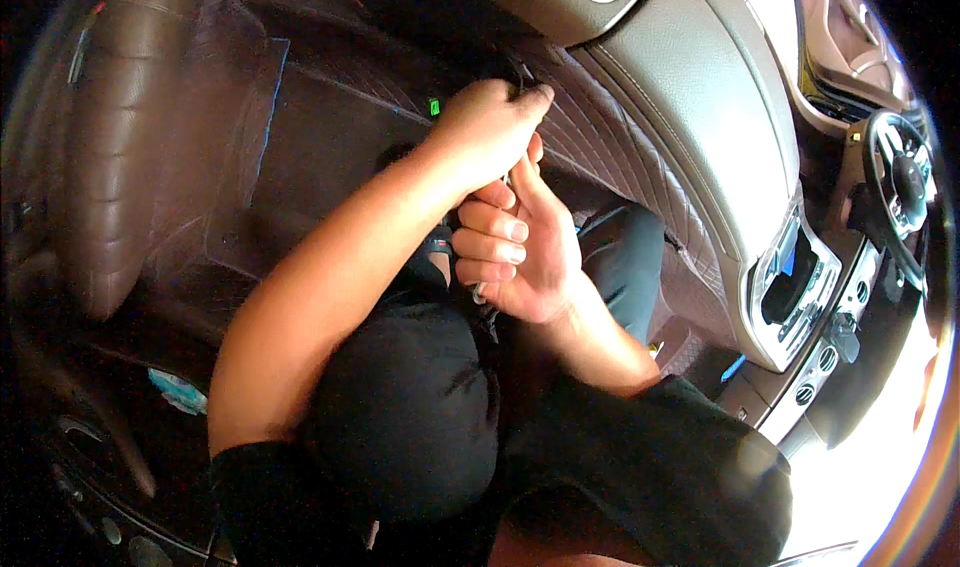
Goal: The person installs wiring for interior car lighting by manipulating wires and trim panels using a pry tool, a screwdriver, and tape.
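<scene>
- My left hand [487, 127] is clenched tight, knuckles up, at the lower edge of the quilted brown panel [640, 157] under the dashboard. The fingertips are closed on something small and dark there; I cannot tell what it is.
- My right hand [520, 252] sits just below the left one, touching it, fingers curled inward toward the palm. A thin pale piece shows at the base of the curled fingers; too small to identify, so I cannot say whether it is pinched or merely lying there.
- Left forearm stretches straight from my shoulder to the panel; right wrist is bent back sharply, elbow tucked by my dark trouser knee [410, 407].
- Risk: both hands hide the work spot, and the footwell is dim. I judge a slip likely if I pull by feel alone.
- Risk: a hard tug at the panel edge could scuff or tear the quilted covering.
- Risk: any small piece let go would drop onto the dark floor mat [300, 137] left of the panel, where it would be hard to see.
</scene>
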{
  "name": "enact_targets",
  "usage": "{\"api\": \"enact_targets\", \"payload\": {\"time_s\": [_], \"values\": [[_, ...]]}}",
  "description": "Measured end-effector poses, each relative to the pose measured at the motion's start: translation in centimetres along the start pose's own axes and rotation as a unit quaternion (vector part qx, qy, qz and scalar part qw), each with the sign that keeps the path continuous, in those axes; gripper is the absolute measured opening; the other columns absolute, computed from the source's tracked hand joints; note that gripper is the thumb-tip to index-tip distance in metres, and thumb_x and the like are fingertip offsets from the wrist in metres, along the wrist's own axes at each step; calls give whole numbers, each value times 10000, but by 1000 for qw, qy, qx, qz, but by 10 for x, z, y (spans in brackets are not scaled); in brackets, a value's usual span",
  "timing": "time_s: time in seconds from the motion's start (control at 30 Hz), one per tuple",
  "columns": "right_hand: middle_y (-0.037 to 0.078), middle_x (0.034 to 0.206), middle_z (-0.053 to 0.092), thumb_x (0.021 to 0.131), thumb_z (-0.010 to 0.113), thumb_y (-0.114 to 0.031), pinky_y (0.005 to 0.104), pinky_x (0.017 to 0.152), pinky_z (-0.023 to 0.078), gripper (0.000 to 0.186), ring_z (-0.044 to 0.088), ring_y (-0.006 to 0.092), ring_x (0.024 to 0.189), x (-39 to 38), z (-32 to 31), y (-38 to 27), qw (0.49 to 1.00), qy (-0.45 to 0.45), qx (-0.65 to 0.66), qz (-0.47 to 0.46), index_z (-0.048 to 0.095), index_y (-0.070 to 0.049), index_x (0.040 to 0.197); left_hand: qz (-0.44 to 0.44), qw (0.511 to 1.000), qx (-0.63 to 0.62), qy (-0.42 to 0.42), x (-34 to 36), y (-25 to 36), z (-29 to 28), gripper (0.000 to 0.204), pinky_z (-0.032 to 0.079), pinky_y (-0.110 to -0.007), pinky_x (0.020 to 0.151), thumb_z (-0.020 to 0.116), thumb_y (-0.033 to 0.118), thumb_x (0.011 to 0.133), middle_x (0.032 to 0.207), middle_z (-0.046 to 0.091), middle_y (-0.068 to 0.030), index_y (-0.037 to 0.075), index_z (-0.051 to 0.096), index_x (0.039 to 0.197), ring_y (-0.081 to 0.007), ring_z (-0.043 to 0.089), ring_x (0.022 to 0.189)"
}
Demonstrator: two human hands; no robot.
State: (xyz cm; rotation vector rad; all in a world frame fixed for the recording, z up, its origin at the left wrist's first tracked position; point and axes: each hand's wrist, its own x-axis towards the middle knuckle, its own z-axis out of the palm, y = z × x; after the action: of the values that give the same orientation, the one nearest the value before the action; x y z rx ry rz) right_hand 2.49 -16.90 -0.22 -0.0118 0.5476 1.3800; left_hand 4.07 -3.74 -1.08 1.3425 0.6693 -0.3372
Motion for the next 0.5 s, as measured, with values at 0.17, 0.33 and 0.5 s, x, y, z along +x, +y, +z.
{"api": "enact_targets", "payload": {"time_s": [0.17,0.33,0.5], "values": [[-88,562,279,984,341,-684,258,417,229,544,245,91,458,-11,-10,14,995,93,-41,-22,394,-217,709,9,992,-104,-71,-5,-24,6,524,471,-294,512,530,545,985,653,545,-33,25,561,1043,-161,577,551],[-81,534,238,975,321,-707,260,395,178,566,185,89,425,-5,-12,21,997,59,-46,-24,367,-220,691,49,995,-18,-82,-6,-30,0,429,481,-326,503,490,467,1019,646,572,-59,44,549,984,-182,590,538],[-76,532,243,988,330,-678,260,394,169,541,192,90,421,1,4,21,983,172,-62,-18,371,-221,702,124,987,98,-36,-9,-25,-8,396,481,-364,500,455,397,1025,627,593,-90,26,561,937,-215,597,528]]}}
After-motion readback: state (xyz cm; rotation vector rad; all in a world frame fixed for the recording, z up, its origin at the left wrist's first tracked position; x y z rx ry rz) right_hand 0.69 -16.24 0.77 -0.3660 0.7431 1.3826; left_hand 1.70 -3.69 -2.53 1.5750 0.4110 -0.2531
